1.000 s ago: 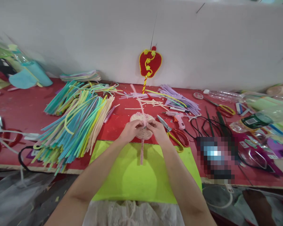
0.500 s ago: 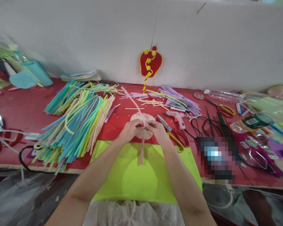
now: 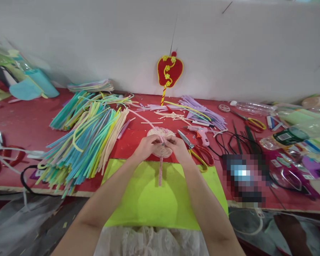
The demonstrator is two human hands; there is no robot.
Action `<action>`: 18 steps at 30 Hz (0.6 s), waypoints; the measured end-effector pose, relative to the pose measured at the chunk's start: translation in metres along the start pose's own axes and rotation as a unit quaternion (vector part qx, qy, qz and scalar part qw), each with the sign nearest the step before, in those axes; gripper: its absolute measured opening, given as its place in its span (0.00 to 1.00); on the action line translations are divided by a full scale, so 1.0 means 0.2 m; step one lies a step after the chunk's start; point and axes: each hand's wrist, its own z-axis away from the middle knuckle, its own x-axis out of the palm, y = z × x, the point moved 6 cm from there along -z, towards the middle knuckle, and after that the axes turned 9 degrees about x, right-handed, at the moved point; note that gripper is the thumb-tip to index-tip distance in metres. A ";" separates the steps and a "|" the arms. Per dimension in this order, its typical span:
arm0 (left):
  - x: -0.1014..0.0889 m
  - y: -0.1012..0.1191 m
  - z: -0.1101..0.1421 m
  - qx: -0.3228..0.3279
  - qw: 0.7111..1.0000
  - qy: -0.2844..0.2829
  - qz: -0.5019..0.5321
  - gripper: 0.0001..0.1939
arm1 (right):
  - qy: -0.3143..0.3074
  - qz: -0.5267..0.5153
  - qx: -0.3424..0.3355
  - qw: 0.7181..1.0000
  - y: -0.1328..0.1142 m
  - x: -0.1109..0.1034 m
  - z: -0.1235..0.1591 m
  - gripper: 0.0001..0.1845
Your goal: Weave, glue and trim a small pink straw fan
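Note:
A pale pink round fan (image 3: 163,152) made of fuzzy stems lies in front of me, its pink handle (image 3: 160,174) pointing toward me over the lime-green sheet. My left hand (image 3: 148,146) and my right hand (image 3: 177,146) meet over the middle of the fan, fingertips closed in a pinch. Between them is a pink pipe cleaner (image 3: 146,121), whose free end stretches away to the upper left. The part between the fingers is mostly covered by the hands.
Bundles of coloured pipe cleaners (image 3: 82,138) lie left, purple ones (image 3: 202,112) behind right. Scissors (image 3: 201,154) and a pink glue gun (image 3: 202,135) lie beside my right hand. A red fan (image 3: 170,73) leans against the wall. Plastic bottles (image 3: 285,137) lie at right.
The free end of the pink pipe cleaner has swung down and to the left, now lying lower and reaching farther out. Both hands stay at nearly the same spot on the fan.

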 end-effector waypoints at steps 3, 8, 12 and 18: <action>0.00 -0.02 0.00 -0.029 0.999 0.013 0.027 0.03 | 0.015 0.008 -0.010 1.000 -0.02 0.00 0.01 0.12; 0.01 -0.07 0.00 -0.055 0.995 0.023 0.074 0.05 | 0.010 -0.003 -0.001 1.000 -0.02 0.01 0.01 0.14; 0.00 -0.09 0.00 -0.074 0.993 0.029 0.086 0.06 | 0.011 -0.032 0.016 0.999 0.00 0.02 0.01 0.15; 0.00 -0.08 -0.01 -0.066 0.996 0.020 0.061 0.05 | 0.006 -0.029 0.018 0.999 0.00 0.02 0.01 0.14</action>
